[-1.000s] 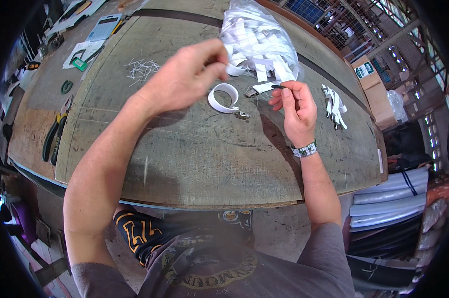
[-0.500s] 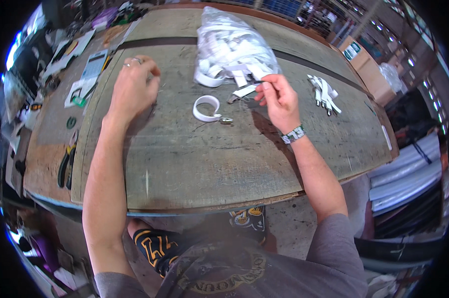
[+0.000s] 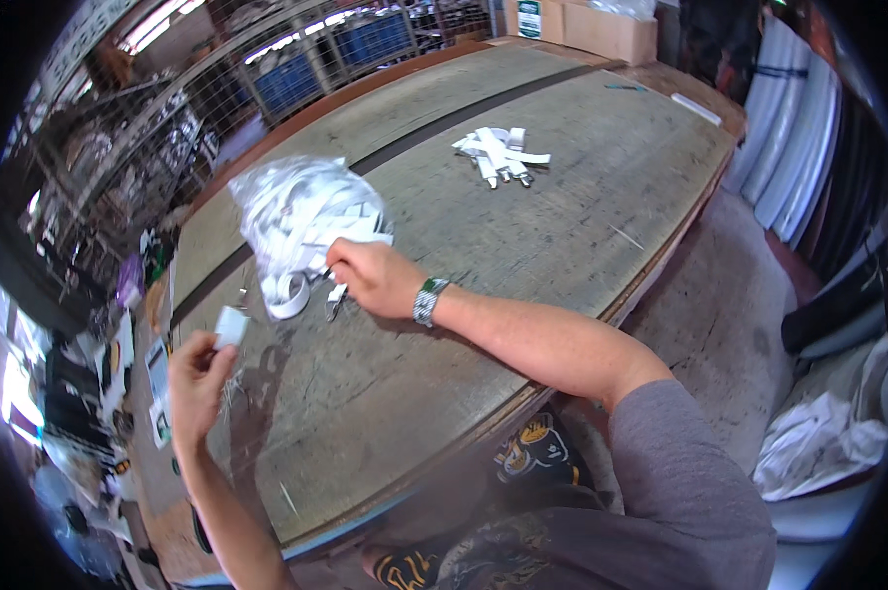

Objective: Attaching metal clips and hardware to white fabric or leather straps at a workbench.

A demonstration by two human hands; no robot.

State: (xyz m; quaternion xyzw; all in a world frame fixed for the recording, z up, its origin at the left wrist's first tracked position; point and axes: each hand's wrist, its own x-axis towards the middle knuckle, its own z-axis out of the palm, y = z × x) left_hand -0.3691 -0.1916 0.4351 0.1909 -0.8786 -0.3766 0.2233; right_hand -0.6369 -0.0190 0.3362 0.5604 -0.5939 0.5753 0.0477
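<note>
My left hand (image 3: 198,379) pinches a short white strap (image 3: 231,326) between thumb and fingers, raised over the table's left part. A small metal clip (image 3: 244,291) shows at the strap's far end. My right hand (image 3: 377,279) is closed, with a thin dark object at its fingertips, mostly hidden by the fingers. It is beside the near right edge of a clear plastic bag (image 3: 301,202) full of white straps. Just below those fingers lies a strap end with a metal clip (image 3: 336,301). A curled white strap (image 3: 288,295) rests at the bag's near edge.
Several white straps with metal clips (image 3: 503,155) lie in a pile farther right on the worn wooden table (image 3: 444,256). Cardboard boxes (image 3: 601,31) stand at the far corner. Long wrapped rolls (image 3: 783,118) lean beyond the right edge. Wire-mesh racks (image 3: 296,59) stand behind.
My left hand has picked up the looped white strap that lay on the table. My right hand stays near the bag with the thin dark object. The view has swung to the right.
</note>
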